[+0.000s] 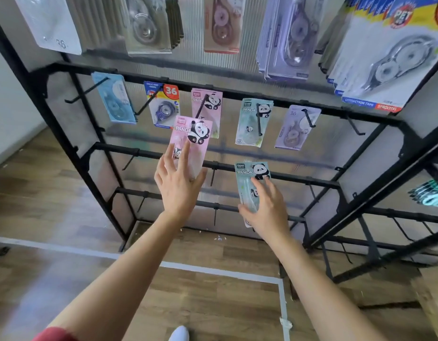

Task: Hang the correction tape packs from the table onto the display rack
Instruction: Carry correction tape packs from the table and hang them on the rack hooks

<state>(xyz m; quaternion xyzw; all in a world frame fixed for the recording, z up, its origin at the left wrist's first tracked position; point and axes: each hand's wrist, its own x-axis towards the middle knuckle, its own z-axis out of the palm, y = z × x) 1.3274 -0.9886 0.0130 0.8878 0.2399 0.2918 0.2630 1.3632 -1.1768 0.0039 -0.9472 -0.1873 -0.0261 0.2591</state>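
Observation:
My left hand [178, 185] holds a pink panda correction tape pack [192, 139] upright, just below and in front of a matching pink pack [208, 104] that hangs on a hook of the black display rack [237, 94]. My right hand [267, 210] grips a mint green panda pack [252, 178], lower and to the right, in front of the rack's third bar. Another mint green pack [253, 121] hangs on the hook above it. The table is out of view.
On the same bar hang a light blue pack [114, 99], a blue and yellow pack [163, 104] and a lilac pack [296, 126]. Bare hooks [355, 126] stick out on the lower bars. Bigger packs fill the top row. White tape lines cross the wooden floor [213, 291].

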